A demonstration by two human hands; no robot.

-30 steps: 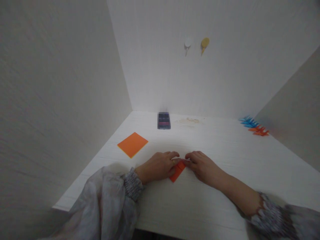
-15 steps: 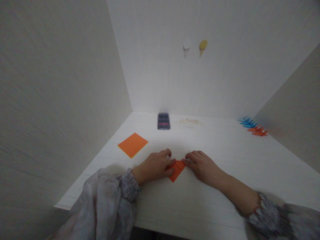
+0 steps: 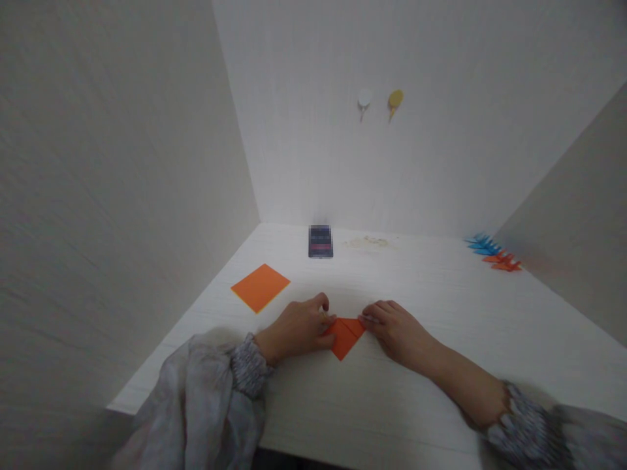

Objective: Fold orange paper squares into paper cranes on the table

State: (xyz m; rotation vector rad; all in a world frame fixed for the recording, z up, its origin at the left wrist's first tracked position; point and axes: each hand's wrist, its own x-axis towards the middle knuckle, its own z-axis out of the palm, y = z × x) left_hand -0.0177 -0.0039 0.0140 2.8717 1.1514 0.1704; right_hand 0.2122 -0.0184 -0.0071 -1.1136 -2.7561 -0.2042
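A folded piece of orange origami paper (image 3: pixel 345 336) lies on the white table in front of me, one corner pointing toward me. My left hand (image 3: pixel 306 328) grips its left side, with the fingers bent and the thumb along the paper. The fingers of my right hand (image 3: pixel 394 328) are pinched at its upper right corner. A crease or flap edge runs slantwise across the paper near that corner. To the left of my left hand lies a stack of square orange paper (image 3: pixel 260 288) with a yellow edge showing.
A dark, pixelated flat object (image 3: pixel 321 242) sits near the back wall. Folded blue paper figures (image 3: pixel 484 245) and orange paper figures (image 3: pixel 502 261) stand in a row at the right. A white hook (image 3: pixel 364 99) and a yellow hook (image 3: pixel 395 99) are on the back wall.
The view has tilted up a little, so most things appear slightly lower. My left hand has slid slightly left, showing more of the folded paper. The right hand keeps its place at the corner.
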